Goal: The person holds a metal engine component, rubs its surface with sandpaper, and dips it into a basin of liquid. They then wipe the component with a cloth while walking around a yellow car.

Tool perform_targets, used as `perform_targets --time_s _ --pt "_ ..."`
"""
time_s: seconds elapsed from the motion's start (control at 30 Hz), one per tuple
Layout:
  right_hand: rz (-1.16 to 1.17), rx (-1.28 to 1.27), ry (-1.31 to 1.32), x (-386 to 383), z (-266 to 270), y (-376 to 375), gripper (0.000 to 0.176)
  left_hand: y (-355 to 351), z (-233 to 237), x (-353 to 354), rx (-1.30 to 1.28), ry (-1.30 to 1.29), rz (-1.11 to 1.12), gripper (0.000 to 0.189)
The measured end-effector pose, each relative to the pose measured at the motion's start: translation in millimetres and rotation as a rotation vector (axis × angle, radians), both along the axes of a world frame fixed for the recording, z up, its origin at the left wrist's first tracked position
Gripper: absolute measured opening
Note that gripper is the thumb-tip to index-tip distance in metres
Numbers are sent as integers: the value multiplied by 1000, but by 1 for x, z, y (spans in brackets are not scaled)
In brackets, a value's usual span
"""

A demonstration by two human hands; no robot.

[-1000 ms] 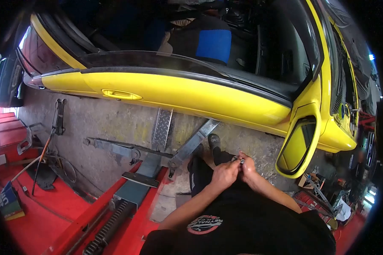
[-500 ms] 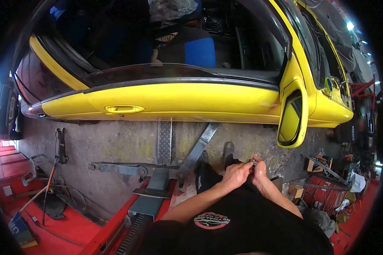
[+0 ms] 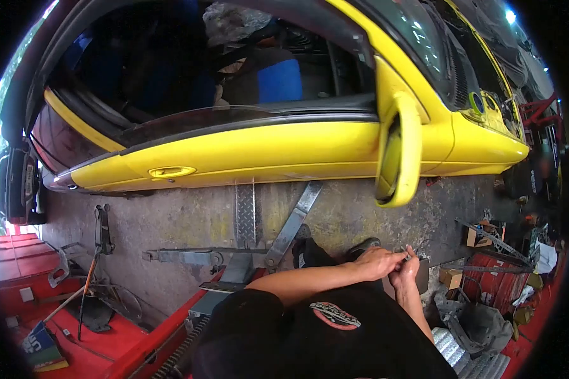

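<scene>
My left hand (image 3: 378,263) and my right hand (image 3: 408,269) are together in front of my body, just below the yellow car's side mirror (image 3: 399,151). Both are closed, with the fingertips meeting around something small that I cannot make out. The fingers of my left hand press against it from the left; the right hand's fingers curl up around it. Beyond them stands the yellow car (image 3: 284,148), side-on, its door window lowered.
Steel lift arms (image 3: 293,218) reach under the car from a red lift base (image 3: 152,341). A jack-like metal tool (image 3: 102,230) is on the floor at left. At right lie a cardboard box (image 3: 451,278), grey plastic sheeting (image 3: 477,325) and assorted parts.
My view has turned and shifted to the right along the car, so the mirror appears further left. My hands stay together and now appear further right and slightly lower.
</scene>
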State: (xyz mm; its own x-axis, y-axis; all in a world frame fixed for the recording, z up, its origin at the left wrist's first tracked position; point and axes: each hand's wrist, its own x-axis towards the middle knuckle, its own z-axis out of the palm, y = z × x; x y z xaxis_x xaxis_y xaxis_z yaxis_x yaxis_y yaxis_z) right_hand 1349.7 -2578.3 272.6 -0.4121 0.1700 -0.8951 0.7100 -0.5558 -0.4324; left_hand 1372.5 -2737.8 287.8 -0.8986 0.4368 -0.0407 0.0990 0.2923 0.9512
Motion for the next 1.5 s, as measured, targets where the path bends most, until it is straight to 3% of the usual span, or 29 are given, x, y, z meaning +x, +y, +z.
perform_targets --time_s 0.1,0.2,0.23,0.3,0.33,0.4,0.47,0.5,0.6,0.67,0.77,0.87,0.9,0.97,1.07,1.17,1.27,1.37,1.47,1.5 --pt "-76 -28 143 3 25 44 33 53 5 -20 315 -126 -87 40" --pt "-160 -52 220 -10 38 88 37 112 9 -43 496 -464 -200 41" --pt "-197 -68 246 -19 40 104 38 141 -3 -51 430 -79 -132 40" --pt "-240 -158 271 -27 32 159 42 188 -2 -63 412 -154 -163 40" --pt "-134 -167 288 -34 41 175 41 200 15 -78 391 -183 -188 39" --pt "42 -180 322 -47 65 209 40 230 33 -100 468 -489 -262 40" --pt "-181 -134 454 -65 73 234 34 269 32 -109 692 -806 -278 41" --pt "-261 -108 466 -74 73 248 32 282 43 -114 590 -715 -298 39" --pt "-333 -212 556 -74 33 323 28 336 25 -124 104 539 -139 36" --pt "-374 -28 495 -72 52 334 28 351 39 -139 -79 730 -307 34" --pt "-517 -72 454 -65 38 367 31 396 24 -133 264 134 -344 34" --pt "-627 -58 508 -70 80 384 32 427 56 -155 345 -879 -553 35" --pt "-644 -74 586 -72 58 401 33 439 59 -162 395 -965 -566 35" --pt "-723 19 570 -89 69 426 33 465 59 -177 489 -1129 -588 35" --pt "-698 103 500 -107 61 460 34 508 42 -211 195 336 -657 33" --pt "-738 126 448 -149 52 491 33 540 31 -262 104 629 -715 31" --pt "-780 86 431 -203 43 525 34 578 40 -321 189 -696 -763 32" --pt "-802 98 400 -266 74 552 34 601 35 -377 458 -1230 -773 33" --pt "-844 121 396 -299 76 580 34 641 50 -414 255 -101 -801 33" --pt "-852 103 426 -306 72 590 33 654 53 -436 90 410 -884 31"
